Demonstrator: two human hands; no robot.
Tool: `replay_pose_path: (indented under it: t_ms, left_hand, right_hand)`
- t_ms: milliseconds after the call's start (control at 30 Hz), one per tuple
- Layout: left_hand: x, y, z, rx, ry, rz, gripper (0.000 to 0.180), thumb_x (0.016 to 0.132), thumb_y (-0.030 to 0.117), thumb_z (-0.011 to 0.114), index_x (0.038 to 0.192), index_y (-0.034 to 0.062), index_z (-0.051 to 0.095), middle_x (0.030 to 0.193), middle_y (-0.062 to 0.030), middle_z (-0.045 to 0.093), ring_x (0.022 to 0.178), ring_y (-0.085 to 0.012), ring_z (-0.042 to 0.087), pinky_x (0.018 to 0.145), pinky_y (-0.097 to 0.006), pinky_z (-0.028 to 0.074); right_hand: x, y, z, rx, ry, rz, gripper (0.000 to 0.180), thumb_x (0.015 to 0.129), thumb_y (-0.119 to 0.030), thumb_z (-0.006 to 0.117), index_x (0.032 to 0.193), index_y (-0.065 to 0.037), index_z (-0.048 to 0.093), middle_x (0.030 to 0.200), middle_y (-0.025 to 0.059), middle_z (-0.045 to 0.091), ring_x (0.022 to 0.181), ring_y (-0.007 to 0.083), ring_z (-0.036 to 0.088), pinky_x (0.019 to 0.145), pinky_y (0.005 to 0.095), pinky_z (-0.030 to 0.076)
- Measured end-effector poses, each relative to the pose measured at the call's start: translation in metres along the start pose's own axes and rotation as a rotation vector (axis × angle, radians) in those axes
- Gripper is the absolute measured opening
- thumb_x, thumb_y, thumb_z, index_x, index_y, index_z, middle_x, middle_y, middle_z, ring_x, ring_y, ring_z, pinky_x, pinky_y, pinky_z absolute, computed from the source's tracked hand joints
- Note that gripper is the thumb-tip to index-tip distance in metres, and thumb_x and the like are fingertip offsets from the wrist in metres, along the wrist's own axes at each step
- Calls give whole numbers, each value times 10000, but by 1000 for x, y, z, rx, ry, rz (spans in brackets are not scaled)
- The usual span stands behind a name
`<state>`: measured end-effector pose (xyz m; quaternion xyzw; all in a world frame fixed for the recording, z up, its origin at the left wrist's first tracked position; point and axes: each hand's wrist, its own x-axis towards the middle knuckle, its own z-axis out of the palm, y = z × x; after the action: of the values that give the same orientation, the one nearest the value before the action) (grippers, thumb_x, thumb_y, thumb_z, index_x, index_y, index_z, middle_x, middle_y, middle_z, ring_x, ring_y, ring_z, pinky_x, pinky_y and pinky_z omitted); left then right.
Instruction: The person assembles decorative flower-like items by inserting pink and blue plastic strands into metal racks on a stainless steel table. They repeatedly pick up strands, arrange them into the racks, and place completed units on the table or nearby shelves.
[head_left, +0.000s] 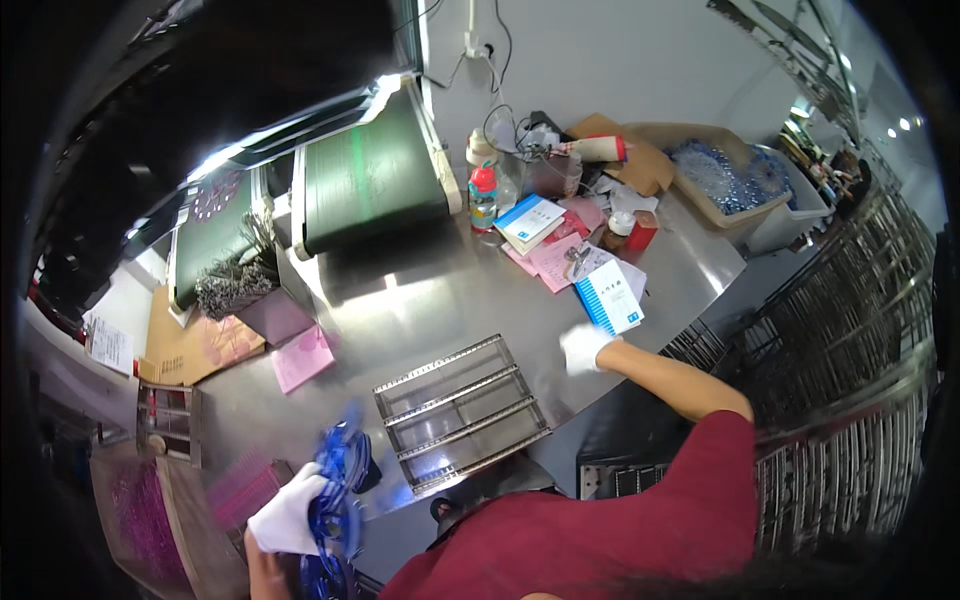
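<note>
My left hand (pixel 291 516), in a white glove, is closed on a bundle of shiny blue strip-like pieces (pixel 340 460) at the table's near left edge. The pieces are blurred, and their exact kind is unclear. More blue hangs below the hand. My right hand (pixel 585 349), also white-gloved, is over the right side of the table, just below a blue-and-white booklet (pixel 610 298); its fingers do not show clearly. Between the hands a metal rack frame (pixel 455 408) with several crossbars lies on the steel table (pixel 400 305).
Beyond the table is a green conveyor belt (pixel 370 175). Wire pieces (pixel 238 288) fill a box at left, near a pink paper (pixel 301 358). A bottle (pixel 483 195), papers and a jar (pixel 618 230) crowd the back right. Bins (pixel 765 212) and metal racks (pixel 845 290) stand at right.
</note>
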<state>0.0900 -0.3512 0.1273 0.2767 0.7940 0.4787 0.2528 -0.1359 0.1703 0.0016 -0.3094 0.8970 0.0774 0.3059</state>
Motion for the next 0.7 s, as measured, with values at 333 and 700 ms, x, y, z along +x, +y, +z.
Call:
replay_pose_path:
  t_ms: [333,700]
  left_hand:
    - [35,-3,56,-224,126,-160,607,672,157,989,1161,84,638,1228,-95,581,1123,-237,577,955,-385,489]
    - [46,-15,89,-863,240,3,622,674,90,931,1218,84,631,1252,-125,605,1151,-282,610,1000,-413,495]
  right_hand:
    - [110,67,42,66,341,-88,407,868,-219,744,1268,-162,695,1312,189,608,1156,440,636,966,513,584]
    - [-9,-133,-122,199,1174,-800,590,831,-231,775,1363,-11,644,1430,284,597,1055,355,712,895,449,611]
